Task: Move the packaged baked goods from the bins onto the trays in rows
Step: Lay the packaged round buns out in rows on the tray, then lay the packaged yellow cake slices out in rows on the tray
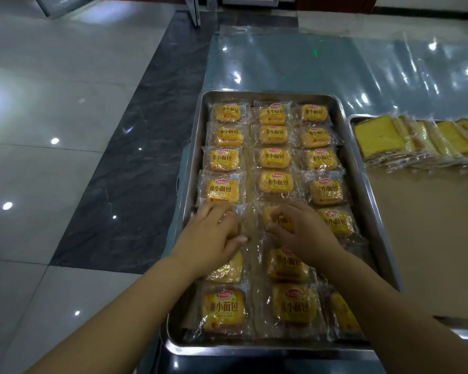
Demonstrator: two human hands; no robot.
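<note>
Though film-wrapped — plump buns (276, 182), steel tray (195, 157)

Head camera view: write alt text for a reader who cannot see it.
Two hands arrange wrapped bread packets in a metal tray: the left hand holds a left-column packet, the right hand a middle-column packet. The tray carries three columns of packets. To its right, a second tray holds wrapped cake slices.

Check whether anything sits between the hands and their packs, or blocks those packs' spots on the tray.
Nothing visible does. The left hand covers the left pack, and the right hand pinches the middle pack. Both packs lie in the fifth row of the tray.
</note>
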